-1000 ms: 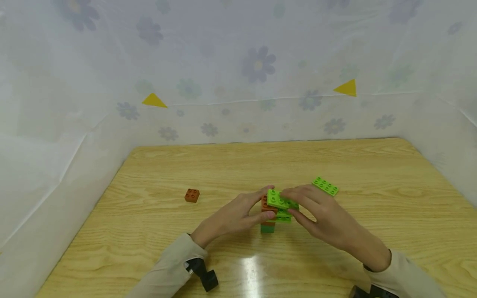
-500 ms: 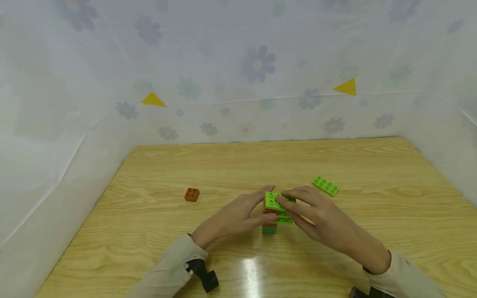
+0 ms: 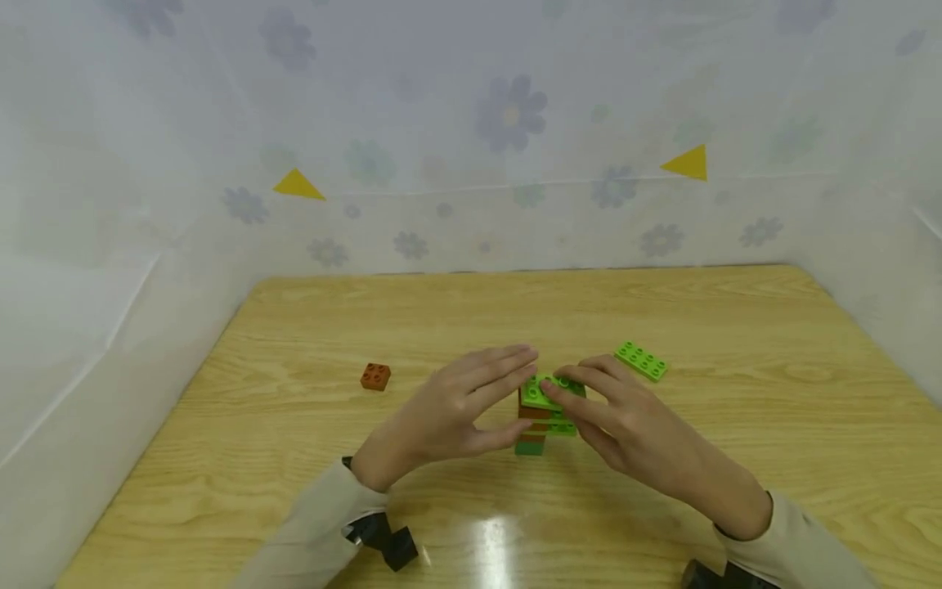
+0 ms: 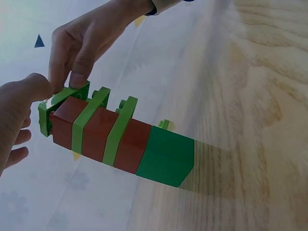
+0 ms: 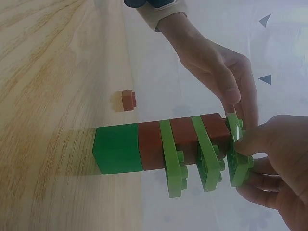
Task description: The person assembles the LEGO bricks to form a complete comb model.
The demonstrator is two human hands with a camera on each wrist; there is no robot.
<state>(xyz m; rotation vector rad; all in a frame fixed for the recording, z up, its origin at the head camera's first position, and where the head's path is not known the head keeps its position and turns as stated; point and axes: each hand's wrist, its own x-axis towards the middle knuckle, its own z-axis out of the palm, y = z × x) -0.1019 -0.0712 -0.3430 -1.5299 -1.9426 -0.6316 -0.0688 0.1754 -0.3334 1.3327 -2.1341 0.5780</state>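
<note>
A tower of toy building bricks stands upright on the table, with a dark green block [image 4: 166, 156] at its foot. Above that, brown bricks [image 4: 133, 147] alternate with lime green plates [image 5: 208, 166] that jut out to the right. Pinched in my right hand [image 3: 640, 417] is the topmost lime green plate [image 3: 535, 398], lying slightly tilted over the top brown brick [image 5: 214, 129]; a narrow gap shows between them in the wrist views. My left hand [image 3: 459, 401] hovers at the tower's left side, fingers and thumb spread, apparently not gripping it.
A loose brown brick [image 3: 375, 376] lies on the wooden table [image 3: 441, 319] to the left. Behind my right hand lies another lime green plate [image 3: 641, 361]. A flowered sheet [image 3: 471, 221] with two yellow triangles hangs around the table.
The top lime green plate has come down and turned to line up with the top brown brick. My left hand has let go of the tower's side and drawn back slightly, its fingers spreading.
</note>
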